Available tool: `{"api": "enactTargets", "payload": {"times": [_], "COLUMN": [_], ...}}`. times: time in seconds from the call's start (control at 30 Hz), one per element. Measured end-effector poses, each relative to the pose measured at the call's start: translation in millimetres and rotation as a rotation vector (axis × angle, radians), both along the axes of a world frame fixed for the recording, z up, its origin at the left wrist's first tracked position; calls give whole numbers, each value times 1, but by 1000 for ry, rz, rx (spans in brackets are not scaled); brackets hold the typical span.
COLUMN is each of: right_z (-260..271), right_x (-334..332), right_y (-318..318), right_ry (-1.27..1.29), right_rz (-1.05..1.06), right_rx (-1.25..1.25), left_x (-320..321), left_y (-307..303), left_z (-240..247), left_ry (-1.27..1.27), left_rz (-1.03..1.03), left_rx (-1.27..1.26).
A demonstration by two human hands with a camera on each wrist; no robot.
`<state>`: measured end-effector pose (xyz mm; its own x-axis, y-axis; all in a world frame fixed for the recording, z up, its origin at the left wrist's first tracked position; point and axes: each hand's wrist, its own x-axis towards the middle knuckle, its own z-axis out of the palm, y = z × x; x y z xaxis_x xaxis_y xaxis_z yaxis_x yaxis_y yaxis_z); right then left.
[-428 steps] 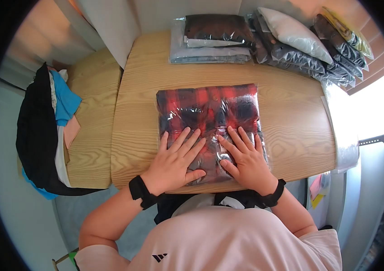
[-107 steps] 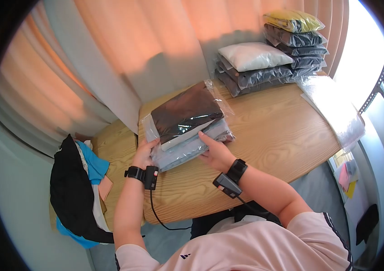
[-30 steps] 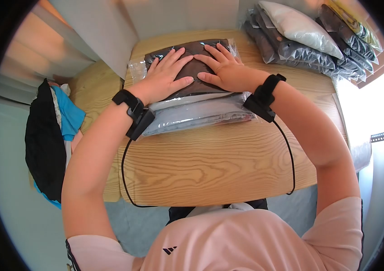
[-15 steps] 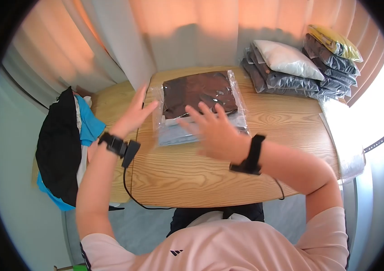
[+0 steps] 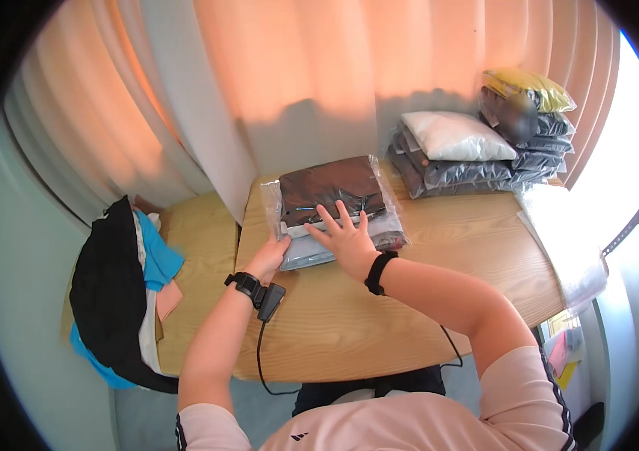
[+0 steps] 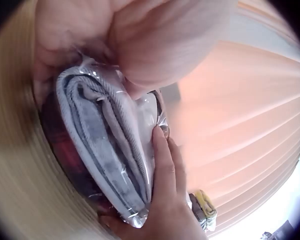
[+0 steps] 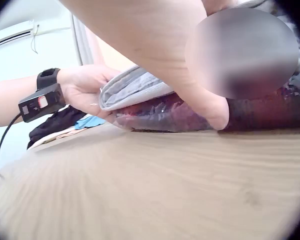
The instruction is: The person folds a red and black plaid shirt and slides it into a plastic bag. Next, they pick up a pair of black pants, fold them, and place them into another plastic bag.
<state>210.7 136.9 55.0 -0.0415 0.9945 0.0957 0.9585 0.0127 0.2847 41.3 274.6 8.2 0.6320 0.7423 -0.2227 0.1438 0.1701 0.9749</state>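
Observation:
A stack of folded clothes in clear bags lies at the back of the table. On top is a dark brown garment [image 5: 330, 184]. Under it sits grey-blue denim [image 6: 100, 135], its folded edge facing the left wrist camera. At the bottom lies a red and black plaid shirt [image 7: 165, 117]. My left hand [image 5: 265, 259] grips the stack's front left corner, thumb on top, its other fingers partly hidden. My right hand [image 5: 353, 246] rests over the front edge, fingers spread on top; in the right wrist view its thumb touches the plaid bag.
Farther right stand piles of bagged clothes, one topped by a white bag [image 5: 454, 135], another by a yellow one [image 5: 530, 86]. Clear bags [image 5: 560, 233] lie at the table's right edge. Loose black [image 5: 113, 293] and blue [image 5: 155, 255] clothes hang over the left side. A curtain [image 5: 319, 68] closes the back.
The plaid shirt went from mid-table to beneath the other bags. Both hands pressed flat on the stack, lifted off, then came down to its front edge, left hand at the corner.

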Motion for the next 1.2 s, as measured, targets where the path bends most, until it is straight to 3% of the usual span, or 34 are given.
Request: {"api": "enactTargets", "payload": {"times": [0.2, 0.33, 0.4, 0.43, 0.5, 0.63, 0.7, 0.73, 0.77, 0.83, 0.87, 0.9, 0.97, 1.03, 1.1, 1.2], "right_z": [-10, -5, 1, 3, 7, 2, 0, -7, -12, -5, -14, -22, -35, -51, -42, -30], "right_x": [60, 90, 102, 104, 104, 103, 95, 86, 77, 54, 51, 51, 57, 80, 91, 78], "right_y": [48, 81, 93, 98, 104, 94, 83, 72, 65, 48, 44, 45, 57, 79, 92, 98], "right_ry": [52, 131, 179, 195, 223, 229, 156, 100, 103, 375, 546, 549, 887, 971, 1209, 1244], "right_rz": [-71, -138, -165, -173, -175, -148, -173, -79, -71, -13, 55, 61, -113, -114, -226, -348], "right_rx": [82, 41, 4, -32, -78, -40, 60, 269, 259, 73, 114, 100, -4, 69, 3, -67], "left_x": [74, 99, 102, 102, 97, 80, 68, 58, 50, 35, 27, 18, -1, -20, -41, -74], "left_y": [68, 52, 54, 63, 84, 80, 68, 51, 40, 22, 11, -1, -24, -49, -73, -102], "left_z": [-27, 17, 14, 2, -27, -32, -27, -11, -1, 15, 23, 30, 45, 56, 65, 67], "left_ry": [48, 6, -241, -236, -430, -358, -205, -152, -149, 47, 49, -16, -76, -228, -207, -227], "left_rz": [-6, 21, 89, 89, -43, 13, 199, 201, 211, 238, 247, 209, 178, 173, 203, 265], "left_rx": [122, -22, -128, -130, -229, -276, -198, -135, -144, 97, 87, 103, 114, 93, 118, 136]}}
